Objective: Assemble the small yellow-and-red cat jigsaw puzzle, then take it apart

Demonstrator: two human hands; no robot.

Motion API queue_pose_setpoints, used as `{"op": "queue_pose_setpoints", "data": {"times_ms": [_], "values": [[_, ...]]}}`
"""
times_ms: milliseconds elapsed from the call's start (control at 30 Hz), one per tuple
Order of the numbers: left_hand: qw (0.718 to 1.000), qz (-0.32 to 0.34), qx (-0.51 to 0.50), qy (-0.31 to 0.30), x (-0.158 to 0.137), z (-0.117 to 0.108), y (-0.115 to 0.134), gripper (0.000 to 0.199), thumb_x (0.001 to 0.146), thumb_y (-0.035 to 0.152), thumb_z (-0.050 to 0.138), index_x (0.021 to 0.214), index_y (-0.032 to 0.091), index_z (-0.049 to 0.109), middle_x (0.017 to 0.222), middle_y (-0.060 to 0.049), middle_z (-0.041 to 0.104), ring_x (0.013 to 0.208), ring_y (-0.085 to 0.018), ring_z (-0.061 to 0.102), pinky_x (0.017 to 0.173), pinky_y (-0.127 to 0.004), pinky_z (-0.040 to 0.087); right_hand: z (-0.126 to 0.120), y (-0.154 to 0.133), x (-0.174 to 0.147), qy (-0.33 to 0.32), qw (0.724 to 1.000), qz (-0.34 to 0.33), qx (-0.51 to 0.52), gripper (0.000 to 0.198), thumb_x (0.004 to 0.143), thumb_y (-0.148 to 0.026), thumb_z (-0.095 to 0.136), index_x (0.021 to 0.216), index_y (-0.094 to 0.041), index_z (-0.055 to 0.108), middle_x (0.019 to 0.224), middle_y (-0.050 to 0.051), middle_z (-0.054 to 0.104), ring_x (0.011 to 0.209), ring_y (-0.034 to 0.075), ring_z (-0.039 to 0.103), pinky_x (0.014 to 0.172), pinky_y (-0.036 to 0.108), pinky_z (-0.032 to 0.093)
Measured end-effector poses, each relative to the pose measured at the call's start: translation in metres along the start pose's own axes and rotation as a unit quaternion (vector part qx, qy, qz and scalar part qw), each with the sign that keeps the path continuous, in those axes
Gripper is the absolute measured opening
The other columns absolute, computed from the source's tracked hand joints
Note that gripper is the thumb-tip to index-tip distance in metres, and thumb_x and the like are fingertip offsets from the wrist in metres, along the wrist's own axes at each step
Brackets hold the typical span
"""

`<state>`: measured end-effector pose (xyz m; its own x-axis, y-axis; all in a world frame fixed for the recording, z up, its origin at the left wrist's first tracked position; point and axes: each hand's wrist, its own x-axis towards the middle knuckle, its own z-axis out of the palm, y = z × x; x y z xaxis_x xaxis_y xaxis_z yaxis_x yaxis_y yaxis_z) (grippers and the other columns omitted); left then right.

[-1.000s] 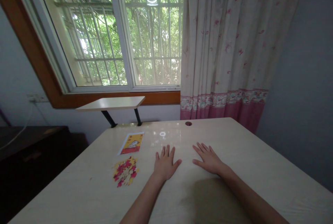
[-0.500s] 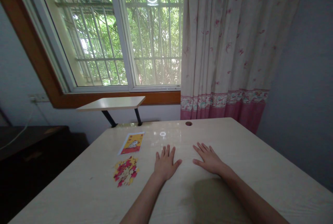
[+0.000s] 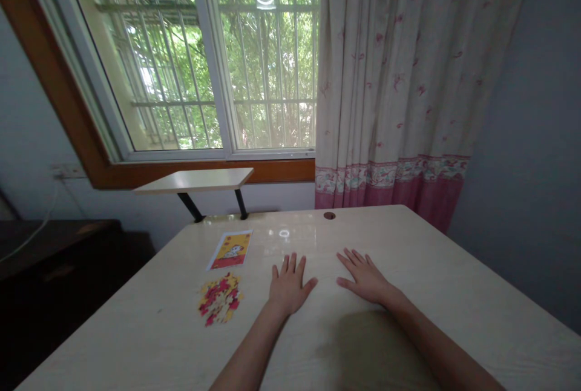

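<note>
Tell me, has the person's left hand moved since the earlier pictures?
No. Against the round hole in the table, the left hand shows no visible shift either way; it stays spread out flat.

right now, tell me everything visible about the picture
The picture is flat, thin and paper-like, with a pale left edge. A whitish, animal-like figure shows on yellow above red. It lies face up on the table, beyond and apart from the pieces, left of the left hand. Neither hand touches it.

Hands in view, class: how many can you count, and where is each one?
2. The left hand rests palm down on the table, nearer the pile of small pieces; the right hand rests palm down to its right.
</note>
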<state>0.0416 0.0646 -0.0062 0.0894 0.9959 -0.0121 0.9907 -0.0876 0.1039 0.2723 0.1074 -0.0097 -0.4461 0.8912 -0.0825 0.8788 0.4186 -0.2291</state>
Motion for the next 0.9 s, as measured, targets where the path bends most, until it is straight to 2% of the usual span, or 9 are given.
{"op": "queue_pose_setpoints", "data": {"times_ms": [600, 900], "values": [[1.0, 0.002, -0.012, 0.018, 0.0018, 0.0037, -0.0016, 0.07, 0.085, 0.062, 0.021, 0.142, 0.022, 0.024, 0.15, -0.011, 0.016, 0.137, -0.031, 0.013, 0.105, -0.057, 0.015, -0.0012, -0.0002, -0.0006, -0.006, 1.0, 0.002, 0.003, 0.082, 0.079, -0.073, 0.023, 0.144, -0.023, 0.019, 0.151, 0.008, 0.011, 0.138, 0.028, 0.009, 0.109, 0.05, 0.006], [1.0, 0.002, -0.002, 0.007, 0.0011, 0.0017, -0.0008, 0.071, 0.085, 0.062, 0.02, 0.143, 0.021, 0.023, 0.15, -0.011, 0.015, 0.137, -0.031, 0.013, 0.105, -0.057, 0.016, -0.0005, 0.001, 0.0004, -0.003, 1.0, -0.002, 0.01, 0.083, 0.079, -0.073, 0.024, 0.144, -0.023, 0.02, 0.151, 0.009, 0.011, 0.138, 0.03, 0.009, 0.109, 0.051, 0.006]]}}
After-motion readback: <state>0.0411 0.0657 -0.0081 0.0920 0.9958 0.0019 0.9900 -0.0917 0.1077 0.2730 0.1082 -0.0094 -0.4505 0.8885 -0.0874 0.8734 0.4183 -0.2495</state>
